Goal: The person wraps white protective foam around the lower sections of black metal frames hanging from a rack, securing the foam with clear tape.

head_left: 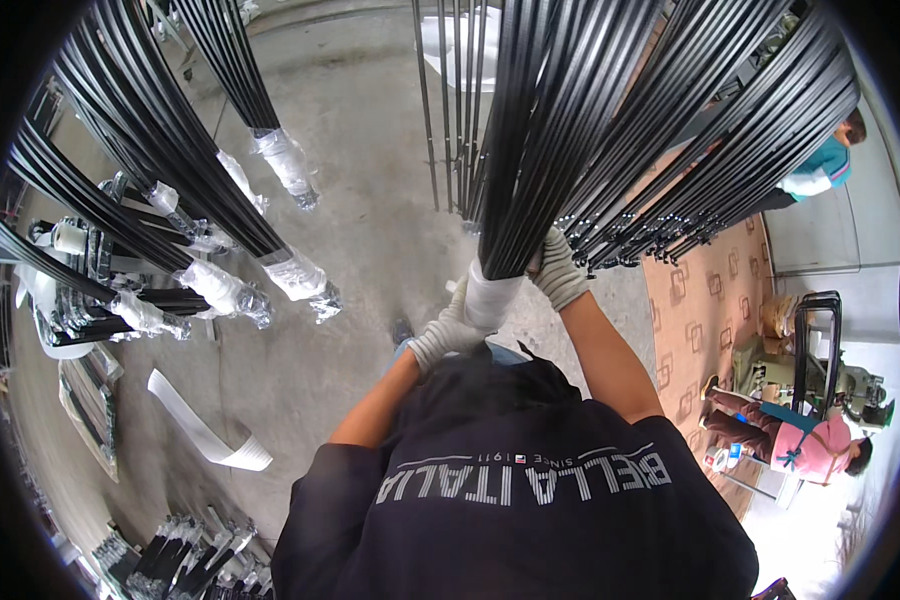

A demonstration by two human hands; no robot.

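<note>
In front of my body stands a thick bundle of long black rods (530,150), its near end wrapped in white film (491,300). My left hand (448,335), in a pale knit glove, is closed round the left side of that wrapped end. Gloved the same way, my right hand (560,272) grips the right side of the bundle just above the wrap. Its fingertips are hidden behind the rods. More black rods (740,130) fan out on the right, close beside the held bundle, their ends unwrapped. A few single rods (448,130) stand just to its left.
Several film-wrapped rod bundles (295,270) stand at the left. A white sheet strip (205,425) lies on the concrete floor (360,170). More wrapped pieces (180,555) sit at lower left. One person in pink (810,450) and another in teal (825,165) are at the right, near machinery (850,390).
</note>
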